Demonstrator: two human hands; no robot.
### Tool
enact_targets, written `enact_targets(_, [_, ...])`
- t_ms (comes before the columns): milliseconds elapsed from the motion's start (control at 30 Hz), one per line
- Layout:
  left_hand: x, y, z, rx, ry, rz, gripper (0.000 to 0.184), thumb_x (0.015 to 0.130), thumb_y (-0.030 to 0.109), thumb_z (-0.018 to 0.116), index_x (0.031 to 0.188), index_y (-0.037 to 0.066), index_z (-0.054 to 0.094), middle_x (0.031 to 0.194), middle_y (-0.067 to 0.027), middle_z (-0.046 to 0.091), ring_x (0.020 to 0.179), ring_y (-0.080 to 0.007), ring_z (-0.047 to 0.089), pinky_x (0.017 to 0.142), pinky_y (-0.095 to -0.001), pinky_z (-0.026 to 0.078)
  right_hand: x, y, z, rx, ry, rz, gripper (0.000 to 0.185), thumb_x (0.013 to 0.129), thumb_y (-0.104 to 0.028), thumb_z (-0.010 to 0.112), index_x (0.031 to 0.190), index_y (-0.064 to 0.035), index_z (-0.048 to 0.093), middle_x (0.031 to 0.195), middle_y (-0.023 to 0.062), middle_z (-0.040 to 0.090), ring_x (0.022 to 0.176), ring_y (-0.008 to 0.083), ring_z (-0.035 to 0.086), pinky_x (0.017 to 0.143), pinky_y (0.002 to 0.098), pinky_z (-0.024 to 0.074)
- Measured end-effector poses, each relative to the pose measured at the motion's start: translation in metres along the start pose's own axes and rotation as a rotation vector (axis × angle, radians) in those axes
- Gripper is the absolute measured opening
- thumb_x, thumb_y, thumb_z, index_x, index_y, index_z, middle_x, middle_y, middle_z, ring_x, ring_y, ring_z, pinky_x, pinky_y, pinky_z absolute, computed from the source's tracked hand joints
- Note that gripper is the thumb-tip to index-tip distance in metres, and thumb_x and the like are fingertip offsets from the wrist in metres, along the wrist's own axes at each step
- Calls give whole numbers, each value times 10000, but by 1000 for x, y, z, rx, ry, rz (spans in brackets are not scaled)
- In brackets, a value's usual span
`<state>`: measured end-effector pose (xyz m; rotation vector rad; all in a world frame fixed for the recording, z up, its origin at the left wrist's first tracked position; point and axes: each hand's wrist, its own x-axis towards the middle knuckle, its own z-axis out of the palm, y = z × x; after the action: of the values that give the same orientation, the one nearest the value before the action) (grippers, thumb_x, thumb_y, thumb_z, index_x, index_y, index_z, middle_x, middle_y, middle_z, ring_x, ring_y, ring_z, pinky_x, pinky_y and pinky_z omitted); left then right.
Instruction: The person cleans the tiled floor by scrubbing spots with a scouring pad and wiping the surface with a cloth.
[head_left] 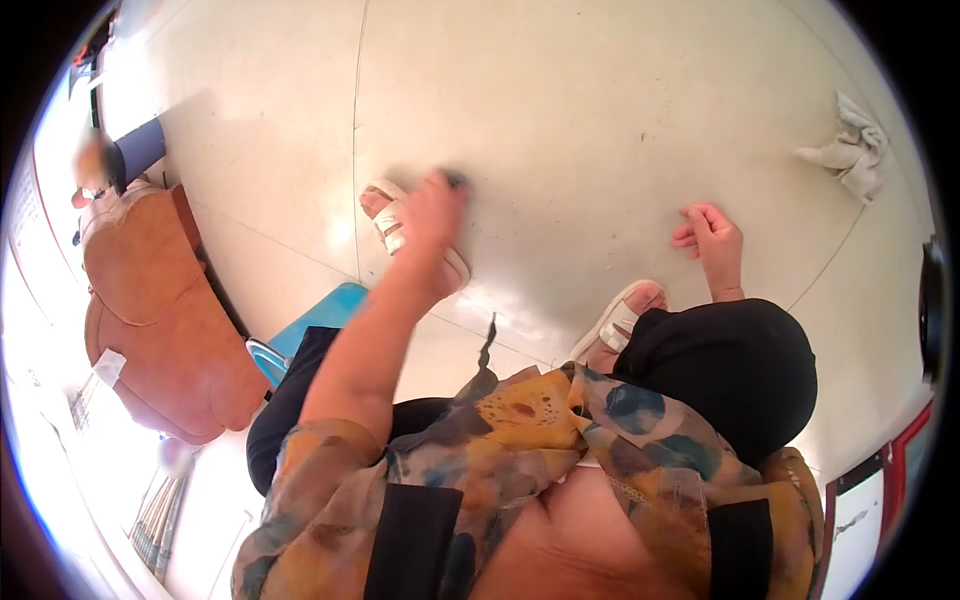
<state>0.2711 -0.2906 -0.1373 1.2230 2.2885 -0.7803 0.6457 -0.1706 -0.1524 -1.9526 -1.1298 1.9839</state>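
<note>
Patterned shirt [525, 410], nearest. Left hand [432, 215]: fingers close on a small dark object [457, 180], partly hidden, beside the left sandal [392, 228]. Right hand [712, 245]: fingers curl loosely; whether they pinch anything cannot be told. Right sandal [616, 325], below it. Blue stool [312, 318], left. Brown sofa [175, 290], farther left. Crumpled cloth [858, 152] lies on the floor [560, 120], far right.
</note>
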Motion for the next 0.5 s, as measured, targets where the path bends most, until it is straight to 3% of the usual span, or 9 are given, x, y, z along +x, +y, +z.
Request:
enact_targets(67, [35,-12,-56,-207,-77,-315,428,903,423,508,1049,21,518,1036,-186,639,926,-379,624,768,-468,494,-2,-3,-1,-10,-13,15,186,887,-198,550,905,-45,654,683,42,654,581,98,641,452,192,420])
enact_targets(133, [54,-12,-63,-267,-29,-392,432,915,425,488,1037,12,528,984,-203,646,917,-379,626,762,-473,490,-4,-4,-1,1,-15,20,185,887,-198,548,905,-48,655,681,40,654,573,95,638,447,195,421])
enact_targets(200, [33,9,-40,-224,45,-190,420,898,417,523,994,8,531,941,-229,643,872,-392,630,731,-482,495,-2,-7,-3,-7,-22,12,199,897,-214,542,917,-50,652,684,39,654,568,93,636,443,193,419])
enact_targets(233, [13,30,-28,-169,60,-93,378,852,385,592,937,19,550,892,-191,648,832,-351,649,689,-455,514,-2,-6,-4,-18,-23,7,213,907,-229,536,930,-50,649,687,38,654,567,93,635,441,190,417])
enact_targets(333, [-45,88,-9,27,-12,285,396,816,430,637,902,55,544,901,-140,634,791,-292,653,690,-410,511,-3,1,-4,-6,-37,9,224,916,-239,530,935,-49,647,690,36,654,562,93,633,437,188,415])
enact_targets(400, [-29,103,-25,-45,43,374,378,823,418,635,901,59,546,864,-129,635,777,-278,651,663,-400,501,-2,-3,-6,11,-40,4,210,905,-224,536,915,-48,650,681,37,652,553,95,631,434,194,421])
enact_targets(500, [29,149,-88,-139,136,334,387,817,427,635,896,58,545,811,-115,642,750,-277,650,635,-411,498,-3,-3,-5,25,-48,5,193,894,-206,542,897,-47,652,669,37,649,544,98,630,434,202,429])
